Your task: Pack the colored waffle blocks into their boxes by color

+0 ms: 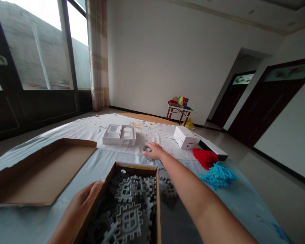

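An open cardboard box (156, 189) full of grey interlocking plastic pieces (130, 206) sits in front of me on a pale cloth. My left hand (85, 198) rests flat against the box's left wall, fingers extended. My right arm stretches forward past the box, and my right hand (154, 150) lies palm down on the cloth over a small grey piece (146, 148). More grey pieces (167, 189) lie loose beside the box under my forearm.
The box's cardboard lid (40, 173) lies open at the left. Two small white boxes (119, 135) and another white box (185, 137) sit farther back. A red pile (205, 157) and a blue pile (218, 175) of pieces lie right. A small table (179, 110) stands by the wall.
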`<control>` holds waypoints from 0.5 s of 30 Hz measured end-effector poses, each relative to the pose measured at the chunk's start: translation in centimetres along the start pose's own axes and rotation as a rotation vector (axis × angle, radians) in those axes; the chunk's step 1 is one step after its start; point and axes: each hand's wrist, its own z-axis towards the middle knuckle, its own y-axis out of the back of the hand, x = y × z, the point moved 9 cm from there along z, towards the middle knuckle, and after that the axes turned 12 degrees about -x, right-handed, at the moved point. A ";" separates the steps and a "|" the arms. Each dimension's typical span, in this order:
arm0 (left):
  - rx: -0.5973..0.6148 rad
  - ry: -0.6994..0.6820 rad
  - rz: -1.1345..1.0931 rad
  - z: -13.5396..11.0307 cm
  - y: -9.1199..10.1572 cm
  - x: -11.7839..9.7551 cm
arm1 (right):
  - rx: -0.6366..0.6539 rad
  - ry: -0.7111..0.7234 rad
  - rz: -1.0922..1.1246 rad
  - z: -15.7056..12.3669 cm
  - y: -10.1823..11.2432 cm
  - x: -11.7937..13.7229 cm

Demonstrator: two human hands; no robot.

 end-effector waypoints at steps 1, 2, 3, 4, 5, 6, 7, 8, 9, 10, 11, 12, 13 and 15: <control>0.019 0.011 -0.009 -0.2 -0.2 0.1 | 0.035 0.006 -0.003 0.4 -0.8 0.4; 0.042 0.027 -0.020 -0.3 -0.4 0.2 | 0.072 0.012 -0.006 0.7 -1.6 0.7; 0.060 0.043 -0.034 -0.5 -0.5 0.3 | 0.107 0.021 -0.007 0.7 -2.2 0.8; 0.065 0.052 -0.044 -0.5 -0.6 0.4 | 0.137 0.034 -0.006 0.6 -2.6 0.9; 0.067 0.057 -0.054 -0.6 -0.6 0.5 | 0.158 0.052 -0.004 0.3 -2.9 0.9; 0.069 0.062 -0.064 -0.6 -0.6 0.5 | 0.170 0.074 -0.001 -0.1 -2.9 0.8; 0.071 0.069 -0.073 -0.5 -0.7 0.6 | 0.173 0.099 0.004 -0.6 -2.8 0.7; 0.073 0.078 -0.081 -0.5 -0.7 0.7 | 0.168 0.125 0.010 -1.3 -2.5 0.6; 0.072 0.087 -0.087 -0.4 -0.7 0.8 | 0.160 0.150 0.017 -2.0 -2.1 0.4; 0.066 0.098 -0.091 -0.3 -0.7 0.9 | 0.149 0.172 0.023 -2.7 -1.6 0.1; 0.057 0.105 -0.096 -0.1 -0.6 0.9 | 0.134 0.186 0.029 -3.5 -1.1 -0.2; 0.053 0.107 -0.097 0.0 -0.6 1.0 | 0.116 0.193 0.032 -4.2 -0.6 -0.6; 0.051 0.105 -0.094 0.1 -0.6 1.1 | 0.098 0.192 0.034 -4.8 -0.1 -1.0; 0.059 0.087 -0.082 0.2 -0.8 1.2 | 0.064 0.175 0.031 -5.8 0.6 -1.8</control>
